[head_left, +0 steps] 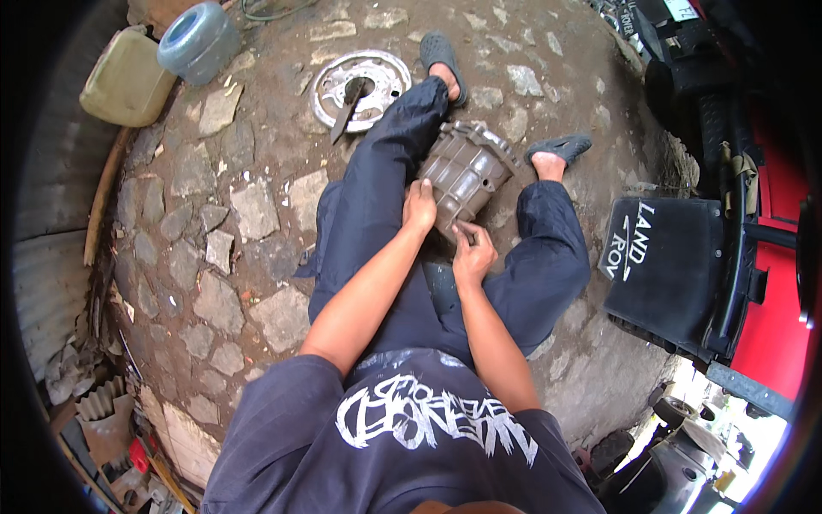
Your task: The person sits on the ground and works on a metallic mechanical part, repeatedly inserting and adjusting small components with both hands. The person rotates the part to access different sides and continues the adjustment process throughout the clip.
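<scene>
A ribbed grey metal casing, like a gearbox housing [467,171], stands tilted between my legs, its flanged end away from me. My left hand [419,206] grips its left side, thumb along the wall and the other fingers partly hidden. At the casing's near edge, my right hand [473,254] is closed in a pinch, fingertips against the metal. Whatever is between those fingertips is too small to make out. Beyond my left knee lies a round metal wheel rim [377,73], with a flat dark metal bar [345,116] across its middle.
Stones set in dirt form the uneven ground [257,210]. At the far left are a yellowish jerrycan [128,79] and a clear blue water jug [197,43]. A black mudflap [664,257] hangs from a red vehicle [783,291] at right. Metal parts [676,463] lie at lower right.
</scene>
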Demonstrator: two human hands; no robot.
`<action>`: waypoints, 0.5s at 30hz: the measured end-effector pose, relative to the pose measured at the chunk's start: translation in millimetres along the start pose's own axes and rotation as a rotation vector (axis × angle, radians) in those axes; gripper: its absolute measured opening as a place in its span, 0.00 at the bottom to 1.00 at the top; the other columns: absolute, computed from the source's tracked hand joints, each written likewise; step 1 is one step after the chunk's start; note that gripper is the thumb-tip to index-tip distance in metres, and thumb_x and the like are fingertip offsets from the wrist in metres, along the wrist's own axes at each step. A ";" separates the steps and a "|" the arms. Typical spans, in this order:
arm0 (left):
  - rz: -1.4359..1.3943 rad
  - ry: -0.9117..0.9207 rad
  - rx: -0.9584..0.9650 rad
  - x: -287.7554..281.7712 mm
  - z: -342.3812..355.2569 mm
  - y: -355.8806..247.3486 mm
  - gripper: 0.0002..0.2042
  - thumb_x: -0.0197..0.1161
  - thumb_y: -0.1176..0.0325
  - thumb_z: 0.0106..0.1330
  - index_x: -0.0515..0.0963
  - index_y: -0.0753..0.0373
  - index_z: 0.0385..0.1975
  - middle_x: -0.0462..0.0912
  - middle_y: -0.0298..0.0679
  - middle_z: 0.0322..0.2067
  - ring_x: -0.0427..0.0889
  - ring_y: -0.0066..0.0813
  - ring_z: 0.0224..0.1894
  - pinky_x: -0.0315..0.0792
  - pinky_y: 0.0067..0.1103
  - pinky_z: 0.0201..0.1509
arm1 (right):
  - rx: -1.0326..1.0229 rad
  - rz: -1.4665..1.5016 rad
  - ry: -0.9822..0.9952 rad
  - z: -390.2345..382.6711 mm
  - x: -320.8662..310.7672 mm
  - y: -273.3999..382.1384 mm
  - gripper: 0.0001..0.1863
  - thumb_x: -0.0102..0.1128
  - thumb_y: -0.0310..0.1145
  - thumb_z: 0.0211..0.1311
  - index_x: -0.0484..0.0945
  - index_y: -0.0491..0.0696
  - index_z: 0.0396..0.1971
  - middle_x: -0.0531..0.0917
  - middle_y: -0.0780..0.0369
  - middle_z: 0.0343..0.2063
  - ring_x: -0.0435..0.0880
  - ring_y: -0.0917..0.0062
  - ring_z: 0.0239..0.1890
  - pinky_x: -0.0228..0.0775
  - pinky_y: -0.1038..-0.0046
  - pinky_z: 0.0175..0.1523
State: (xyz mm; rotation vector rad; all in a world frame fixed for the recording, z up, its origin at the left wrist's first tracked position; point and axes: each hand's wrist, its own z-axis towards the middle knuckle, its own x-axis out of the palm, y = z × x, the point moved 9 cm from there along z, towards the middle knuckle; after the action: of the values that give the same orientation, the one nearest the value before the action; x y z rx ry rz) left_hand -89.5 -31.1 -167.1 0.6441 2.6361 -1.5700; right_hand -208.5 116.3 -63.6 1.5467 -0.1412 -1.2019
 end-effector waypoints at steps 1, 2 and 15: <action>0.005 -0.028 -0.009 -2.0 -1.0 3.0 0.28 0.42 0.48 0.83 0.74 0.66 0.65 0.74 0.65 0.66 0.71 0.64 0.71 0.63 0.43 0.76 | 0.029 0.040 0.038 -0.5 0.7 -5.0 0.08 0.77 0.27 0.60 0.90 0.43 0.38 0.91 0.56 0.35 0.91 0.65 0.38 0.81 0.66 0.48; 0.006 -0.013 -0.017 0.2 1.5 5.2 0.29 0.42 0.48 0.83 0.74 0.66 0.66 0.75 0.65 0.66 0.70 0.63 0.71 0.62 0.43 0.76 | 0.053 0.103 0.034 0.8 0.7 -12.2 0.08 0.77 0.27 0.61 0.90 0.43 0.38 0.91 0.57 0.35 0.91 0.67 0.38 0.81 0.67 0.47; 0.061 0.342 0.409 -32.8 -123.0 -121.0 0.18 0.78 0.66 0.63 0.88 0.65 0.52 0.91 0.44 0.43 0.91 0.39 0.44 0.82 0.30 0.52 | 0.400 0.867 0.168 3.7 -32.8 34.1 0.15 0.67 0.21 0.72 0.79 0.41 0.56 0.88 0.60 0.42 0.87 0.78 0.42 0.76 0.77 0.43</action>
State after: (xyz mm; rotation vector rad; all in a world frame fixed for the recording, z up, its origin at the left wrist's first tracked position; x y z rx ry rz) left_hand -77.1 11.4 2.9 1.0878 2.4792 -2.1762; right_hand -210.2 122.2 -16.5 1.6399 -0.8844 -0.3614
